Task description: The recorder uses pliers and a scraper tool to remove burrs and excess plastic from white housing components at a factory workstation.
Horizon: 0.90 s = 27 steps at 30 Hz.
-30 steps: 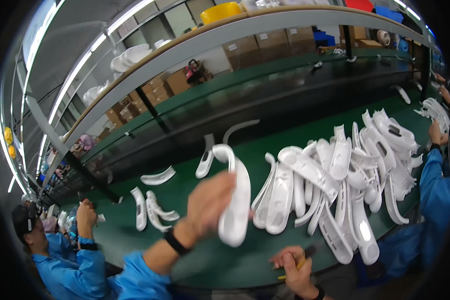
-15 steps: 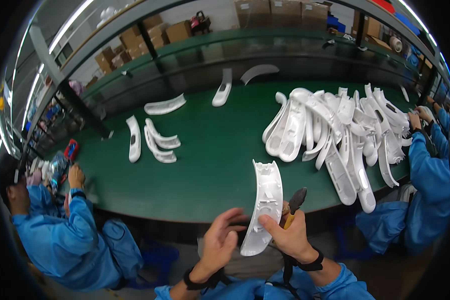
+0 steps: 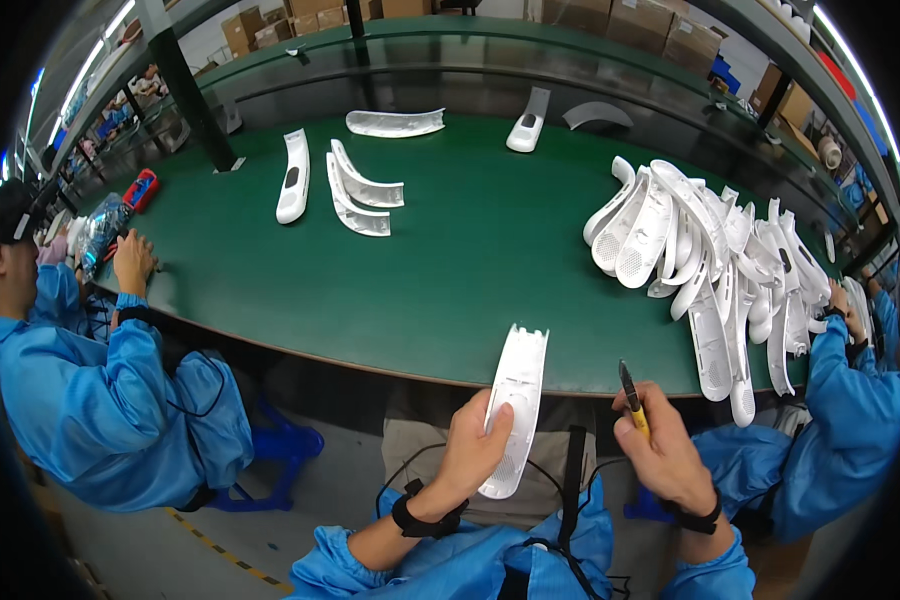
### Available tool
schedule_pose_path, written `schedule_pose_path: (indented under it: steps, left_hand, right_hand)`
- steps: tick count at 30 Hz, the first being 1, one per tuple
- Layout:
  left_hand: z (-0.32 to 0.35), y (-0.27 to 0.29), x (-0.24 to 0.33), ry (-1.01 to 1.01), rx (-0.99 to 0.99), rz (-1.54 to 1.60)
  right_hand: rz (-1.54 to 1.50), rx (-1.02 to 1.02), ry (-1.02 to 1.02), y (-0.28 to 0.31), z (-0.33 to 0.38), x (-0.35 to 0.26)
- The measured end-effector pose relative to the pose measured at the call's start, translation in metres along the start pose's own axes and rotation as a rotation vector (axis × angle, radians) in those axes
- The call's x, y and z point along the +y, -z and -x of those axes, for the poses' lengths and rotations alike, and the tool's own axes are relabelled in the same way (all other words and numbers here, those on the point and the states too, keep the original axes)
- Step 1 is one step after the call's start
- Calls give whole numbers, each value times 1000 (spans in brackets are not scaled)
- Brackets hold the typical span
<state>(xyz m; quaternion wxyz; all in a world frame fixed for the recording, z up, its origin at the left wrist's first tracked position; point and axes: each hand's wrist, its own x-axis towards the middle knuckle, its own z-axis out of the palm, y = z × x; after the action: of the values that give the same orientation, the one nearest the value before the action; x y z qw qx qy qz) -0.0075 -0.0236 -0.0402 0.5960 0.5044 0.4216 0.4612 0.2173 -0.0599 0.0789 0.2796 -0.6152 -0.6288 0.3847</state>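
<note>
My left hand (image 3: 467, 450) is closed around the lower part of a white curved plastic shell (image 3: 522, 372), its thumb lying across the ribbed inner face. The shell stands almost upright just off the table's near edge, toothed end up. To its right, my right hand (image 3: 667, 452) grips cutting pliers (image 3: 631, 397) with dark jaws and yellow handles, jaws pointing up and away from the shell. A large heap of similar white shells (image 3: 705, 225) lies at the right of the green table (image 3: 460, 260).
Several loose shells (image 3: 365, 192) lie at the left, and others (image 3: 526, 125) near the back ledge. A co-worker in blue (image 3: 100, 390) sits left, near a red object (image 3: 142, 190). Another person's blue sleeve (image 3: 838, 385) is beside the heap. A dark post (image 3: 192, 90) rises at the back left.
The shell has passed from my right hand to my left, which was apart from it before. My right hand has moved right with the pliers. The view has shifted left and down.
</note>
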Motion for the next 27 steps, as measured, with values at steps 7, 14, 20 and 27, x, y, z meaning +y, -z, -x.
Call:
schedule_pose_path:
  steps: [7,14,20,27]
  left_hand:
    - [-6,10,5,216,33,208]
    - [-9,11,-1,167,63,116]
    - [-10,10,-4,211,59,74]
    - [-11,4,-2,209,76,158]
  right_hand:
    - [377,-59,134,21,-9,-16]
    - [767,-111,419,9,-34,-41]
    - [1247,-24,794,-3,-57,-59]
    - [1705,-127,967,-14,-69,-79]
